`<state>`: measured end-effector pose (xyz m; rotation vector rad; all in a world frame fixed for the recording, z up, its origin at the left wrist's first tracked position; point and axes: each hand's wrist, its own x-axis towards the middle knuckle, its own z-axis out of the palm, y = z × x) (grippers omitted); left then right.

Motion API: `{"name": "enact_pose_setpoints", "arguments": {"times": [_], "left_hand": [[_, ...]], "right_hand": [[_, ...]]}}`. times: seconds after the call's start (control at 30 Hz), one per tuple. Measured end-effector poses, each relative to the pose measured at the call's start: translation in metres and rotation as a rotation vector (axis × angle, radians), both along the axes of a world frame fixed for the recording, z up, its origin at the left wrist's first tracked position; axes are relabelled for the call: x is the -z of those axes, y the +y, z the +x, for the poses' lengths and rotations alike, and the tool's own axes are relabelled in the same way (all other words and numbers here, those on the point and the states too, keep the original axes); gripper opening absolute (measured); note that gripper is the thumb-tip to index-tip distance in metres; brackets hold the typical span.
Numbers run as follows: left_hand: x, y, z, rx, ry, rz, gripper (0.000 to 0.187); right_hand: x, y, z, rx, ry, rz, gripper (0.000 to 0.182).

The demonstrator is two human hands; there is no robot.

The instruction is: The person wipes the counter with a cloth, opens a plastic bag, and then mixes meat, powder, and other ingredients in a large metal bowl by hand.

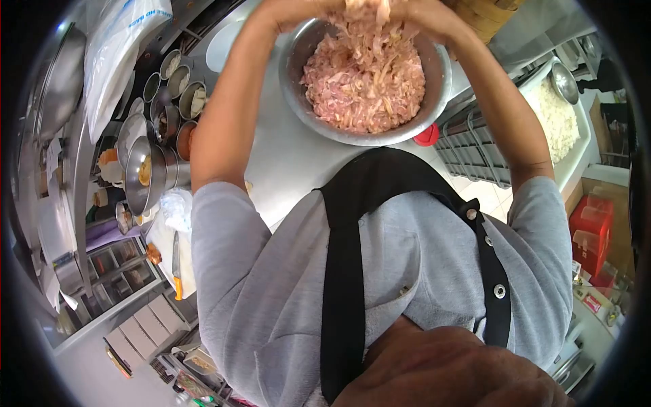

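Note:
A big steel bowl [289, 95] stands on the metal worktop, filled with raw, pale pink meat strips [366, 102] that look like sliced chicken. My left hand [302, 9] and my right hand [427, 16] are at the top edge of the view, above the bowl's far side. Between them they hold up a clump of the meat, with strips hanging down into the bowl. The fingers are mostly hidden by the meat and cut off by the frame edge.
Left of the worktop [278, 163] are several metal bowls and tins of ingredients, and an orange-handled knife [177, 268] on a white board. A red lid [426, 136] lies by the bowl. On the right, a grey crate [475, 146] stands beside a tub of white shreds [553, 119].

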<state>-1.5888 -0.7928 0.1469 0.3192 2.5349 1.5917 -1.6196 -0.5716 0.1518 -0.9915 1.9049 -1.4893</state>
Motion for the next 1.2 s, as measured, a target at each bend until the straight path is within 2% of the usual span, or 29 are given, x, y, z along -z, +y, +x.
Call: {"name": "enact_pose_setpoints", "arguments": {"times": [0.03,0.07,0.1,0.13,0.17,0.2,0.23,0.27,0.33,0.37,0.43,0.47,0.5,0.53,0.57,0.63,0.67,0.73,0.8,0.87,0.97,1.0,1.1,1.13,1.2], "left_hand": [[0.010,-0.004,0.003,-0.006,-0.038,-0.076,0.032],[0.003,0.014,0.034,-0.078,-0.067,-0.183,0.037],[0.030,0.009,0.035,0.098,-0.007,-0.288,0.043],[0.044,0.011,0.042,0.142,-0.154,-0.556,0.041],[0.064,0.009,0.044,0.261,-0.266,-0.538,0.042],[0.078,0.002,0.045,0.347,-0.300,-0.673,0.040],[0.063,0.008,0.056,0.439,-0.337,-0.807,0.038],[0.054,0.005,0.058,0.323,-0.418,-0.706,0.037],[0.046,-0.010,0.061,0.094,-0.576,-0.491,0.035],[0.055,-0.017,0.057,0.062,-0.597,-0.448,0.035],[0.089,-0.029,0.048,-0.008,-0.635,-0.360,0.035],[0.105,-0.028,0.049,-0.117,-0.602,-0.170,0.027],[0.122,-0.029,0.041,-0.104,-0.673,-0.195,0.023],[0.143,-0.032,0.027,-0.092,-0.749,-0.220,0.019],[0.167,-0.034,0.015,-0.081,-0.827,-0.243,0.016],[0.238,-0.036,-0.010,-0.064,-0.844,-0.052,0.012],[0.258,-0.034,-0.019,-0.049,-0.852,0.040,0.010],[0.241,-0.024,-0.031,-0.100,-0.988,0.053,0.018],[0.229,-0.009,-0.035,-0.130,-1.013,0.209,0.026],[0.221,0.016,-0.024,-0.130,-0.933,0.535,0.033],[0.161,0.022,-0.006,-0.324,-0.818,0.418,0.040],[0.176,0.012,-0.017,-0.290,-0.788,0.123,0.034],[0.143,0.018,-0.003,-0.243,-0.648,0.396,0.028],[0.152,-0.006,-0.026,-0.095,-0.522,0.082,0.025],[0.142,-0.023,-0.035,-0.009,-0.358,-0.069,0.023]], "right_hand": [[-0.003,0.001,0.006,0.019,0.161,0.185,0.043],[0.028,-0.003,-0.002,0.124,0.316,0.309,0.052],[0.049,0.004,-0.009,0.024,0.302,0.479,0.053],[0.056,0.007,-0.004,-0.093,0.301,0.646,0.055],[0.062,0.012,-0.004,-0.164,0.357,0.717,0.053],[0.067,0.018,-0.003,-0.237,0.415,0.782,0.052],[0.062,0.031,0.002,-0.266,0.455,0.732,0.051],[0.058,0.041,0.006,-0.293,0.487,0.684,0.049],[0.044,0.051,0.005,-0.160,0.252,0.759,0.047],[0.043,0.055,0.004,-0.088,0.134,0.791,0.046],[0.095,0.054,-0.012,0.007,-0.344,0.796,0.047],[0.121,0.049,-0.014,0.081,-0.545,0.743,0.047],[0.145,0.045,-0.018,0.156,-0.742,0.682,0.048],[0.167,0.042,-0.020,0.062,-0.926,0.492,0.049],[0.182,0.036,-0.017,0.078,-0.977,0.484,0.048],[0.196,0.014,-0.020,0.114,-1.064,0.448,0.046],[0.197,0.007,-0.021,0.103,-1.136,0.387,0.043],[0.194,0.000,-0.022,0.088,-1.274,0.260,0.039],[0.197,-0.006,-0.023,0.095,-1.305,0.147,0.040],[0.201,-0.008,-0.022,0.110,-1.281,0.076,0.041],[0.190,-0.002,-0.021,0.152,-1.172,0.027,0.043],[0.184,-0.001,-0.024,0.157,-1.124,0.021,0.043],[0.154,0.002,-0.027,0.147,-0.903,0.022,0.045],[0.141,0.002,-0.029,0.135,-0.805,0.022,0.046],[0.113,0.004,-0.034,0.092,-0.606,0.015,0.047]]}}
